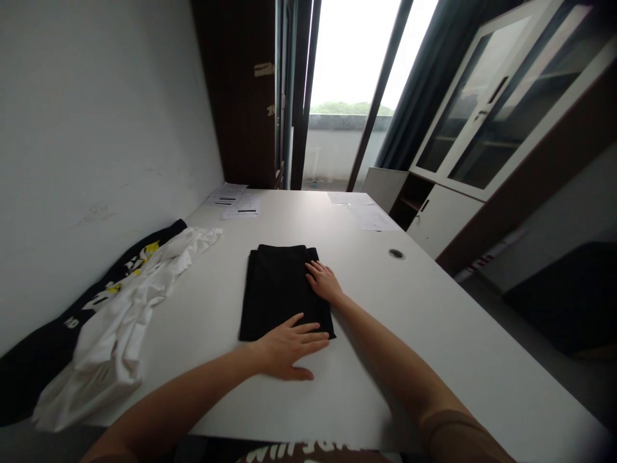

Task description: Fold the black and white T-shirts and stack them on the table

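Head: black cloth (279, 283) under right hand (326, 281)

A dark-framed window (357, 51) is admitting daylight beside a dark curtain (429, 77); a pale, scuffed wall (96, 96) is bordering the white counter (376, 283) at left, and a glass-fronted cabinet (486, 109) is standing at right.

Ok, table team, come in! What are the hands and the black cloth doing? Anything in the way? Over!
Left hand spread at near edge; right hand at right edge. Black cloth folded flat. White cloth off left, not in the way. Over.
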`<state>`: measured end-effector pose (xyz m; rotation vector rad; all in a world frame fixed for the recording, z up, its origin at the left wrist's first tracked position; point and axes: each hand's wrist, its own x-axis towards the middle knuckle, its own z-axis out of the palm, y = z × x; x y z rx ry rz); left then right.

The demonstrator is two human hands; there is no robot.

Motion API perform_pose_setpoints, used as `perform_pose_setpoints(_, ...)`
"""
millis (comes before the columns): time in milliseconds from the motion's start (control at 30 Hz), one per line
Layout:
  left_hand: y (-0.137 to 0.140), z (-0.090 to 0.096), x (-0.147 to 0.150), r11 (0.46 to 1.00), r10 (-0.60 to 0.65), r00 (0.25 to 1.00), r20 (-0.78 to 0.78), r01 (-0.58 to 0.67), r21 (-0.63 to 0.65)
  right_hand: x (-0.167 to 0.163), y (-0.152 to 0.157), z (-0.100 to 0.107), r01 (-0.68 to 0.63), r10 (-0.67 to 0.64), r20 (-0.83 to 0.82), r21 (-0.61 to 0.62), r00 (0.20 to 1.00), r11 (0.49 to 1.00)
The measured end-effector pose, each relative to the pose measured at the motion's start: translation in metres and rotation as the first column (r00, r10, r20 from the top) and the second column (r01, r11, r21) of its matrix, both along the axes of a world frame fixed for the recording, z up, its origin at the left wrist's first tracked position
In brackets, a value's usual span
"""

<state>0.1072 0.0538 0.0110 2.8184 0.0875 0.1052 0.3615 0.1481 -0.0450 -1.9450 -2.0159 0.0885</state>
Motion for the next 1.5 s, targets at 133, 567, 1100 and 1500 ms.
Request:
perform_pose_setpoints(133, -0.003, -0.008, 0.006, 0.988, 0.156, 0.988, 0.018, -0.156, 0.007, 0.000, -0.001, 0.002, -0.003, 0.003, -0.003, 0.007, 1.000, 1.000)
perform_pose_setpoints(567, 0.016, -0.007, -0.002, 0.949, 0.299, 0.947, 0.114, -0.308, 0.063, 0.000, -0.002, 0.003, -0.010, 0.010, -0.005, 0.005, 1.000, 1.000)
perform_pose_setpoints(1100, 0.059, -0.036, -0.014, 0.807, 0.571, 0.815, 0.101, -0.580, 0.112, 0.000, -0.003, 0.006, -0.009, 0.009, -0.016, -0.005, 1.000, 1.000)
perform_pose_setpoints(1500, 0.102, -0.053, -0.038, 0.525, 0.825, 0.551, 0.126, -0.829, 0.191, -0.014, -0.017, 0.027, -0.093, 0.087, 0.043, 0.167, 0.995, 0.982)
